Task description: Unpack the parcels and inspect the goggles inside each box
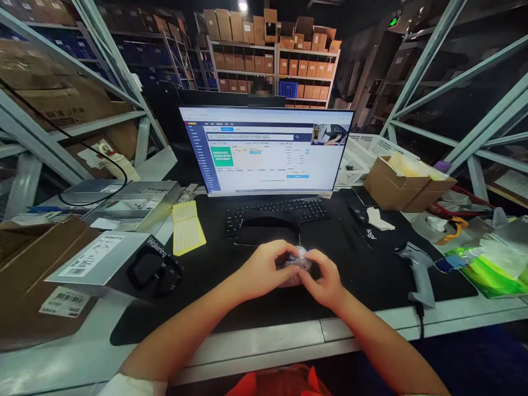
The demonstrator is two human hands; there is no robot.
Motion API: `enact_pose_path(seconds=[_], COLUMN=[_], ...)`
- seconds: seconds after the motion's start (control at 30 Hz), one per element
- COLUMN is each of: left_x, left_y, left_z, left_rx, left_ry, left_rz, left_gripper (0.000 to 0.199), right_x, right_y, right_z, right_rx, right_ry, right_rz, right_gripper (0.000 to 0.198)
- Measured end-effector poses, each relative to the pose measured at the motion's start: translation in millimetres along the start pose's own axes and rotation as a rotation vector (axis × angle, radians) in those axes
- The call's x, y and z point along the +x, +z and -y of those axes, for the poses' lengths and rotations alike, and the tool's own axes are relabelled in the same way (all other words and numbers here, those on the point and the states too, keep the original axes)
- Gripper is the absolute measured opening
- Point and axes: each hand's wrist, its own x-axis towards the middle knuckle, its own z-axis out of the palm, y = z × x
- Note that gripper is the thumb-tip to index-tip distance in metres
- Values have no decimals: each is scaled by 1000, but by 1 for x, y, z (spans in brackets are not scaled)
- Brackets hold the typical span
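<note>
Between my two hands, over the black desk mat, is a small bundle in clear, crinkled plastic wrap. What is inside the wrap is too small to make out. My left hand closes on the bundle from the left, thumb and fingers curled around it. From the other side, the thumb and fingers of my right hand pinch it. Just beyond them, a dark curved object lies in front of the black keyboard.
A lit monitor stands behind the keyboard. On the left are a yellow label sheet, a box with a glasses picture and an open carton. To the right lie a mouse, a barcode scanner and brown boxes.
</note>
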Motion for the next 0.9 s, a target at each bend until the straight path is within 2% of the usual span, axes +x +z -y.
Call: enact_pose_path(seconds=[0.1,0.17,0.23,0.37,0.47,0.53,0.63,0.77,0.83,0.9], left_x=[-1,-1,-1,1,3,5,8,11,11,10], left_y=[0,1,3,5,-1,-7,-16,-22,-26,-31], left_z=[5,11,16,16,11,8,9,15,17,17], left_rx=[148,284,370,437,599,690,670,442,426,495], left_ry=[44,85,177,360,309,263,272,319,340,349], left_rz=[67,102,121,116,170,228,271,247,257,238], left_gripper=[23,18,10,14,17,19,27,30,31,36], right_x=[9,14,17,18,20,22,24,24,25,27], right_y=[-4,-8,-12,-18,-25,-31,-37,-39,-40,-44], right_z=[0,0,0,-3,-7,-9,-11,-7,-7,-8], right_rx=[-13,-34,-80,-215,-222,-184,-102,32,75,71], right_ry=[-19,3,9,-22,-30,-18,24,67,69,69], right_rz=[91,187,273,314,316,311,281,310,347,341], right_gripper=[32,27,24,13,6,14,20,6,11,25])
